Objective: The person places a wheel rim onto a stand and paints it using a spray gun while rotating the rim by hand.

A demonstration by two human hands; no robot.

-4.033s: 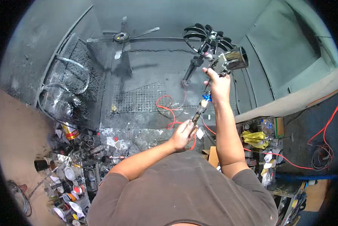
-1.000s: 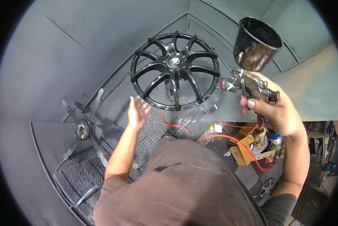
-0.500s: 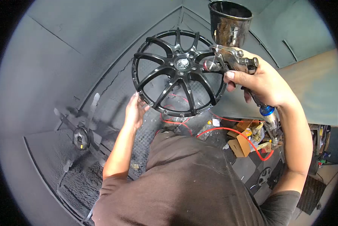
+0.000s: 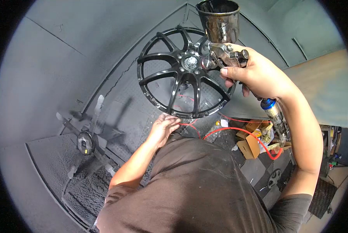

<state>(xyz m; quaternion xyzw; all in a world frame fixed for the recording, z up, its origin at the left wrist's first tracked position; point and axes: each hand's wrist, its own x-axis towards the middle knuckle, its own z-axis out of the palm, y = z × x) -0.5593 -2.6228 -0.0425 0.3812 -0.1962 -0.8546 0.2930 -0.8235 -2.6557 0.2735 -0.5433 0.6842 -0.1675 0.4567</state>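
Note:
A black multi-spoke wheel rim (image 4: 190,63) hangs in front of me, its shiny centre cap facing up. My right hand (image 4: 255,75) is wrapped round a spray gun (image 4: 231,55) with a dark, paint-stained cup (image 4: 220,25) on top. The gun's nozzle points left, close over the rim's hub area. A blue-ringed fitting (image 4: 270,106) sits below the grip and joins a red hose (image 4: 236,129). At the rim's lower edge, my left hand (image 4: 164,127) has its fingers bent against the edge; the fingertips are partly hidden.
A grey-coated stand with several arms (image 4: 85,142) is at the left. Grey booth walls (image 4: 57,70) enclose the left and back. Right of my body lie open cardboard boxes (image 4: 248,146) with clutter, and another wheel-like part (image 4: 274,178) on the floor.
My left hand has moved right along the rim's lower edge, and the rim has turned with it. The spray gun has shifted left, nearer the hub.

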